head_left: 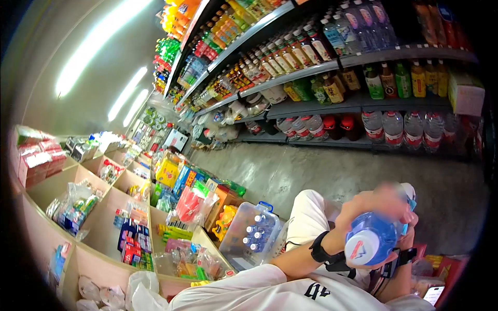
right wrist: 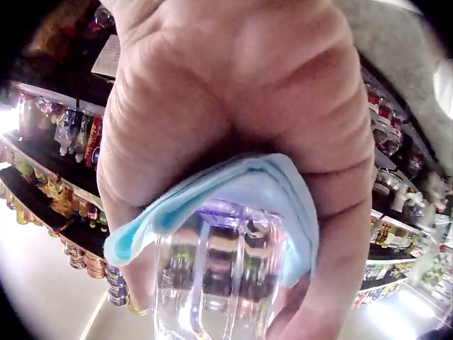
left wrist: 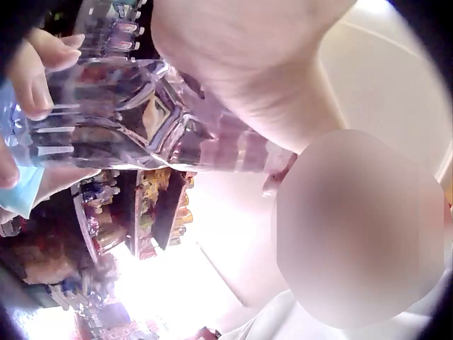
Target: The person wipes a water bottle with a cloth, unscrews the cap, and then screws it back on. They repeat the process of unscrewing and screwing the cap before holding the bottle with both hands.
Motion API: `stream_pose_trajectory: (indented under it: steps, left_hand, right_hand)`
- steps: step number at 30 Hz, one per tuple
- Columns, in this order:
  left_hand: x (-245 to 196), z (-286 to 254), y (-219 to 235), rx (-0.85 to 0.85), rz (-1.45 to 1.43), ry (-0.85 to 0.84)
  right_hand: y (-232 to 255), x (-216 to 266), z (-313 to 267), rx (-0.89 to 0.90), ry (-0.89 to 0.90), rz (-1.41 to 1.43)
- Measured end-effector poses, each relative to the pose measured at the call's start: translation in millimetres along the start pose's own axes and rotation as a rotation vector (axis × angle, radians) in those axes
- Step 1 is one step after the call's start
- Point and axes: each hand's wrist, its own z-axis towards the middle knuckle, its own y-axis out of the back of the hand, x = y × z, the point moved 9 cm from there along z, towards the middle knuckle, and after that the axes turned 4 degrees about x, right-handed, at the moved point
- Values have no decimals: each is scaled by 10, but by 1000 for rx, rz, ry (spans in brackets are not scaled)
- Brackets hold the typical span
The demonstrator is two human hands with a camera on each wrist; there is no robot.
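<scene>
1. Long ceiling strip lights (head_left: 98, 44) blaze at ten o'clock in the head view, glaring white.
2. Fisheye bending curves the shelves (head_left: 311, 67); edges fall to black vignette.
3. Both wrist views are soft and blurred, overexposed toward six o'clock.

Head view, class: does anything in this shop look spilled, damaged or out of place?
Nothing stands out. Both hands, left hand and right hand, hold a water bottle with a blue cloth; shelf bottles stand upright.
</scene>
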Motion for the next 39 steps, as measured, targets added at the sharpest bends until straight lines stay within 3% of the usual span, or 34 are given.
stream_pose_trajectory:
  steps: [2, 6, 8, 10, 18, 23, 39]
  left_hand:
    - [-18, -70, 40, -57, 0, 36]
    - [-41, -84, 120, -9, -8, 138]
    - [-34, -129, 148, 5, 4, 180]
    - [-41, -173, 188, -12, 15, 147]
    - [31, -364, 335, -161, 23, 169]
    - [-6, -371, 332, -169, -25, 81]
    - [1, -370, 352, -168, -2, 138]
  right_hand:
    - [4, -19, -12, 9, 1, -2]
    - [-144, 25, 43, 69, 33, 1]
    - [-251, 4, 26, 89, -68, -82]
    - [-129, -13, 73, 38, 7, -59]
    - [-327, 60, 45, 108, -63, -136]
    - [-350, 76, 31, 143, -69, -171]
    - [-383, 51, 52, 165, -86, -190]
